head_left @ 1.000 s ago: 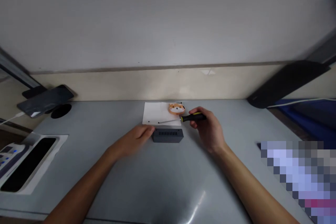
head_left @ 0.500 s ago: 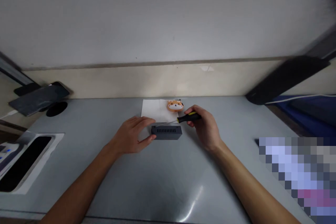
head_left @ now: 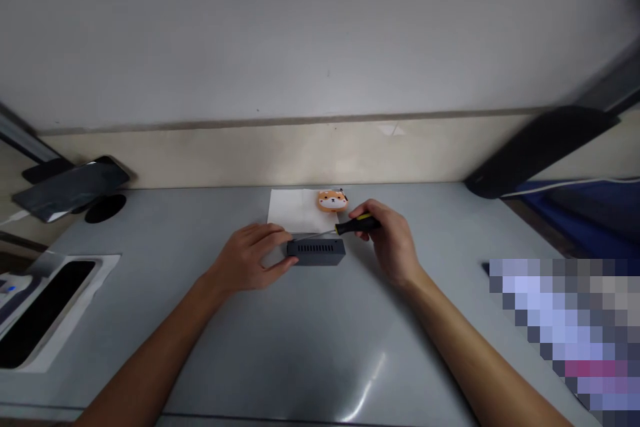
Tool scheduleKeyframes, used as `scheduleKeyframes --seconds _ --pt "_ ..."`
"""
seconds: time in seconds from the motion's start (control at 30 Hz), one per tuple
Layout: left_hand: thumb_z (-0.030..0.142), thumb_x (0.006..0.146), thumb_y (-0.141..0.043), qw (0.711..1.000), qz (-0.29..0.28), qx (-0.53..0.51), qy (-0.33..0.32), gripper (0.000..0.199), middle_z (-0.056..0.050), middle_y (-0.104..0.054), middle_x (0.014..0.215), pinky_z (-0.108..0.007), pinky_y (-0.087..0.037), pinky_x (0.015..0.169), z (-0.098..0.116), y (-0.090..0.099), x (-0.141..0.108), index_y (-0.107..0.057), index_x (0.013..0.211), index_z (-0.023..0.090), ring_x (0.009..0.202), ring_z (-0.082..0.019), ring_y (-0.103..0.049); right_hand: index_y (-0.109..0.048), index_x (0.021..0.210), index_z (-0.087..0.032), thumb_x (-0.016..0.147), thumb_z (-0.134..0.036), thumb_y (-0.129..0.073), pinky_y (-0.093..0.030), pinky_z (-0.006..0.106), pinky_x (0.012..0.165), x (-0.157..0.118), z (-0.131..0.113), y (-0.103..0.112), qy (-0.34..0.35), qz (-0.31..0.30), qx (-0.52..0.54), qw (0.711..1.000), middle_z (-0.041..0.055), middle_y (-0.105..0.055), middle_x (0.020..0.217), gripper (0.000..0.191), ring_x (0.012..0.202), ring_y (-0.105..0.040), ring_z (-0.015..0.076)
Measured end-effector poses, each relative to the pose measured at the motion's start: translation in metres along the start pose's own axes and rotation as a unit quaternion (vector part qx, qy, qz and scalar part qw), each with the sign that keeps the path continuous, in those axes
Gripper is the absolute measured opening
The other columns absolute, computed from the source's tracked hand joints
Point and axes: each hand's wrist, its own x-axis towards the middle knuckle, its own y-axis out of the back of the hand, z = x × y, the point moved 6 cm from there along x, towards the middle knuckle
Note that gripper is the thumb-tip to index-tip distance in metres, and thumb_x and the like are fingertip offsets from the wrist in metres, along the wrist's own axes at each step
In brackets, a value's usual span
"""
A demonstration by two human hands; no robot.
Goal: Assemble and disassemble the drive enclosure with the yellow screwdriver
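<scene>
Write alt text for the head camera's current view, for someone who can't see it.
A person's right hand holds a yellow-and-black screwdriver, its shaft reaching the left end of a dark slotted box that the left hand steadies. Behind, an orange animal-faced case sits on white paper on a grey table.

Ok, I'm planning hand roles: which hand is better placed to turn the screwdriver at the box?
Right, I'd judge: the right hand already grips the screwdriver's handle, while the left hand is at the dark box's left end.
</scene>
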Motion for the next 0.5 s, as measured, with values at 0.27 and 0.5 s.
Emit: scheduleKeyframes --seconds 0.27,0.5 --pt "0.032 0.09 -0.074 1.0 -0.019 -0.008 0.019 0.032 -0.004 -0.076 0.107 -0.032 -0.062 0.087 -0.006 -0.005 -0.004 -0.062 0.118 0.025 0.094 -0.018 -0.075 -0.072 0.08 -0.021 0.098 -0.043 -0.049 -0.041 0.032 0.06 -0.002 -0.008 0.001 0.03 -0.006 -0.027 0.999 0.0042 -0.065 0.075 0.036 0.063 -0.053 0.0168" --pt "0.034 0.09 -0.074 1.0 -0.012 0.007 0.015 0.028 -0.005 -0.076 0.106 -0.032 -0.063 0.085 -0.003 -0.003 -0.003 -0.065 0.115 0.024 0.093 -0.019 -0.075 -0.073 0.082 -0.022 0.1 -0.045 -0.049 -0.041 0.032 0.063 -0.006 -0.015 -0.001 0.05 -0.008 -0.044 0.998 0.0047 -0.065 0.076 0.038 0.066 -0.052 0.0177"
